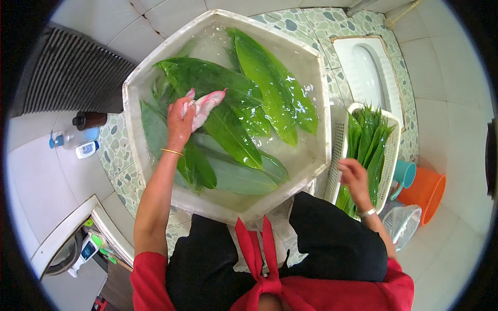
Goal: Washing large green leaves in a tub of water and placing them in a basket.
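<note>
My left hand (180, 123) is closed round a white cloth with pink edging (208, 106), over the left part of a large white basin (327, 147). Broad green leaves (270, 85) float and lie in the water there, one long leaf (232, 133) reaching out from just below the cloth. Over at the right, my right hand (356, 182) hovers above a white slatted basket (392, 171) that holds a bundle of wet leaves (369, 137). Its fingers are loosely bent and apart, slightly blurred, with no leaf seen in them.
Behind the basket is a squat toilet (371, 67) set in patterned tiles. A teal dipper (404, 173), an orange bucket (428, 194) and a clear plastic bag (404, 225) stand right. Bottles (86, 150) and a dark ribbed panel (72, 70) are at left.
</note>
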{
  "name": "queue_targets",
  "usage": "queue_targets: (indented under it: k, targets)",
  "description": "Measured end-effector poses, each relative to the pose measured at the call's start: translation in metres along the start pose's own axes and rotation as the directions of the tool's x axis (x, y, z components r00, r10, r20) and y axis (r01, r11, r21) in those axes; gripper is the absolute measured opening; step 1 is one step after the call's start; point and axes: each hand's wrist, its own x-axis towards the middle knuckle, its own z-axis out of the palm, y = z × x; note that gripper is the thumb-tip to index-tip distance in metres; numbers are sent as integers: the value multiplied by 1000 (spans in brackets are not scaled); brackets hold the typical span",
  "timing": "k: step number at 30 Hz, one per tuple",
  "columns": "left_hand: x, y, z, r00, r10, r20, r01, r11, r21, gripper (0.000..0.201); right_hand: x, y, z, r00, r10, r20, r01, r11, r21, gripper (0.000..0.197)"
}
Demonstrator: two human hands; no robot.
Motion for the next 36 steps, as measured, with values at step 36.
queue_targets:
  k: [36]
  targets:
    - [27, 52, -14, 980, -21, 196, 7, 997, 73, 14, 74, 6, 140, 899, -115, 422, -23, 951, 309, 10]
